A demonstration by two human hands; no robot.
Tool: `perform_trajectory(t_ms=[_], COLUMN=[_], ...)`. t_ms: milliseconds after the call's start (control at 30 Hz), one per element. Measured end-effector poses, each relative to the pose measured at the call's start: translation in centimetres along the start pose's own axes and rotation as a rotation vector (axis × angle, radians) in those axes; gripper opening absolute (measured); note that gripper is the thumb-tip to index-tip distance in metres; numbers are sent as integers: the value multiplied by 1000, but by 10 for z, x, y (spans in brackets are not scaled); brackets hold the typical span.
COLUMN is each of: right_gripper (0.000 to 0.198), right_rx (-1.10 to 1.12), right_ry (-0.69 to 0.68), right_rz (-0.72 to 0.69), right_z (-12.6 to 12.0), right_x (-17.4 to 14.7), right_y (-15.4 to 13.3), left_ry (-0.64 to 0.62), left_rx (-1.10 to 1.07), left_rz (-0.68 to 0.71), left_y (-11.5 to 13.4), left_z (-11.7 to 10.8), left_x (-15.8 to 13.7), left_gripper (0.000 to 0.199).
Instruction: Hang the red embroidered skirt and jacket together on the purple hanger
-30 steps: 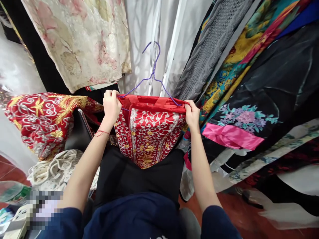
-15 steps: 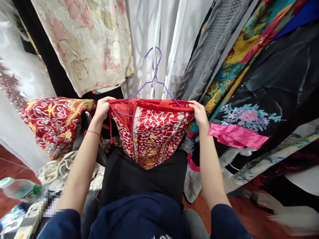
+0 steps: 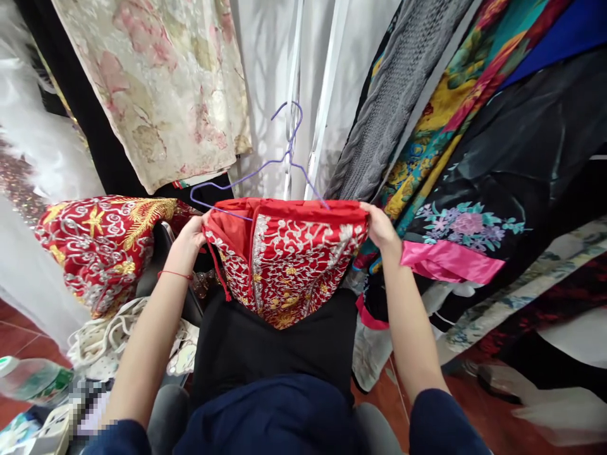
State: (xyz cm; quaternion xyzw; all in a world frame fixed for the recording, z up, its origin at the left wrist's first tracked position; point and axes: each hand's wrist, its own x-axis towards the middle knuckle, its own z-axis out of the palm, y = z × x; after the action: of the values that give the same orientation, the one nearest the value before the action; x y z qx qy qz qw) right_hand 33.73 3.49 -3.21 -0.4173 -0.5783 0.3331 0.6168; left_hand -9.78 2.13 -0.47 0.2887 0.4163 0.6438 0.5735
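Observation:
A red bodice [image 3: 303, 259] with silver and gold embroidery is stretched between my hands above my black-clad lap. At its upper left corner, the fingers of my left hand [image 3: 192, 234] are closed on the edge. My right hand [image 3: 380, 227] pinches the opposite upper corner. Behind the top edge stands a purple wire hanger [image 3: 288, 155], hook upward. The hanger's left arm sticks out above the edge near my left hand, its lower bar dipping into the bodice opening; its right end goes behind the red edge. A red cord dangles at the left side of the bodice.
Another red embroidered garment [image 3: 104, 246] drapes at the left, above white straps [image 3: 114, 328] and a plastic bottle [image 3: 35, 379]. A floral cream cloth [image 3: 165, 95] hangs ahead. White poles [image 3: 327, 82] rise centrally. To the right hang a grey knit [image 3: 389, 95] and a black floral garment [image 3: 512, 170].
The hanger's left arm has come out above the bodice's top edge; before, it was tucked inside by my left hand. The bodice's top edge has dropped slightly and its sides bunch more.

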Motion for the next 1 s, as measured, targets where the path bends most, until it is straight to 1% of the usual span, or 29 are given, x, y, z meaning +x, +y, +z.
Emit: perform_trajectory(t_ms=[67, 133, 200, 233, 267, 300, 333, 367, 400, 433, 467, 567, 633, 700, 767, 833, 867, 900, 1000], right_gripper=[39, 42, 47, 48, 51, 59, 70, 79, 82, 79, 72, 36, 18, 6, 4, 7, 8, 8, 8], right_rx=[5, 8, 45, 81, 101, 88, 41, -35, -129, -233, -331, -506, -539, -560, -583, -601, -609, -615, -606], right_ry=[15, 52, 56, 29, -32, -115, -182, -219, -232, -236, -246, -328, -371, -363, -326, -296, -292, -291, -327], right_rz=[67, 88, 95, 93, 78, 56, 24, -21, -73, -122, -169, -267, -289, -288, -282, -286, -290, -294, -314], right_z=[17, 28, 26, 20, 13, 5, -3, -9, -13, -14, -14, -8, -5, -4, -3, -2, -1, 0, 5], right_x=[-16, -37, -62, -77, -92, -108, -123, -138, -151, -162, -169, -176, -173, -171, -170, -170, -171, -171, -174], right_y=[11, 21, 27, 27, 26, 23, 18, 12, 5, -2, -9, -22, -24, -23, -22, -23, -23, -24, -28], left_ry=[-32, -8, 38, 61, 82, 98, 111, 111, 96, 64, 28, -57, -58, -66, -155, -280, -315, -315, -201], left_rx=[54, 126, 150, 152, 158, 174, 199, 239, 291, 354, 432, 713, 884, 994, 1052, 1086, 1104, 1127, 1148], left_rz=[-37, -24, 24, 72, 143, 238, 352, 472, 580, 663, 730, 854, 871, 826, 749, 675, 655, 650, 711], left_y=[-15, -30, -41, -45, -48, -50, -52, -55, -57, -61, -65, -86, -104, -120, -130, -131, -128, -123, -112], left_z=[-1, -2, -3, -3, -3, -2, -1, 0, 1, 3, 4, 2, -3, -10, -17, -21, -21, -21, -13], left_x=[-8, -16, -21, -22, -24, -25, -28, -31, -36, -42, -50, -81, -102, -119, -130, -138, -141, -143, -151], left_gripper=[40, 35, 32, 31, 29, 28, 28, 29, 31, 32, 33, 36, 40, 42, 41, 39, 37, 34, 23])
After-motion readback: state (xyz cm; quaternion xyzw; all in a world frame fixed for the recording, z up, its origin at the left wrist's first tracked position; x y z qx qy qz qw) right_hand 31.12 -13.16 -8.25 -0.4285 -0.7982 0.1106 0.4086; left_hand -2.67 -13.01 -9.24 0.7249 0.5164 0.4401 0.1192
